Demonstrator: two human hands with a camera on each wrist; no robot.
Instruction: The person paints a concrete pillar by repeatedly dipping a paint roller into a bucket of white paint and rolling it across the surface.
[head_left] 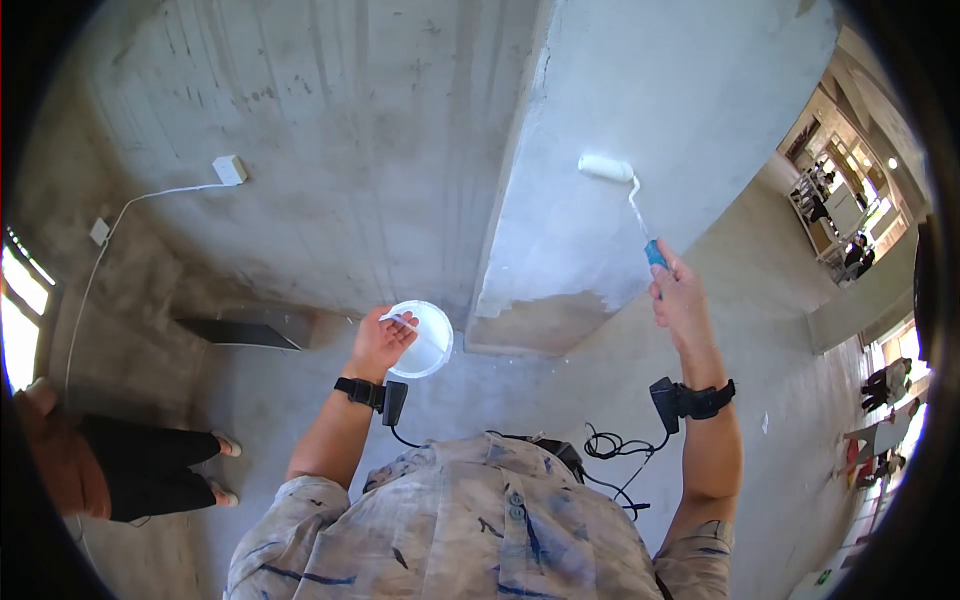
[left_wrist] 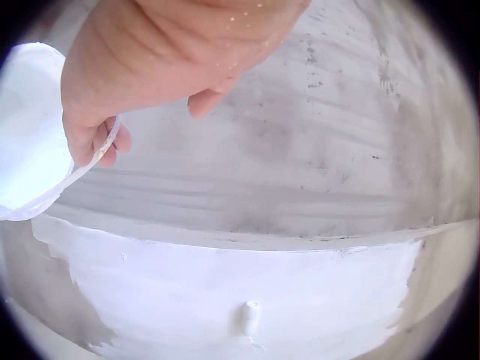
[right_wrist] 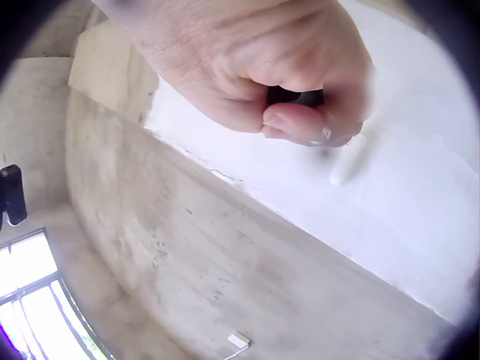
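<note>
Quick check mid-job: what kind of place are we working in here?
Probably an unfinished building interior being painted: a bare concrete wall, a column partly coated white, and the right hand holding a paint roller up to it while the left hand holds a white paint tub.

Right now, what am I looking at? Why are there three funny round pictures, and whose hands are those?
There is no machine here: a person is painting. The big picture comes from a camera on their head. The other two come from wrist cameras, one strapped to each arm. The left grip, a bare hand, pinches the rim of a white bowl. The right grip holds a roller by its blue handle against a grey wall that is partly white.
</note>
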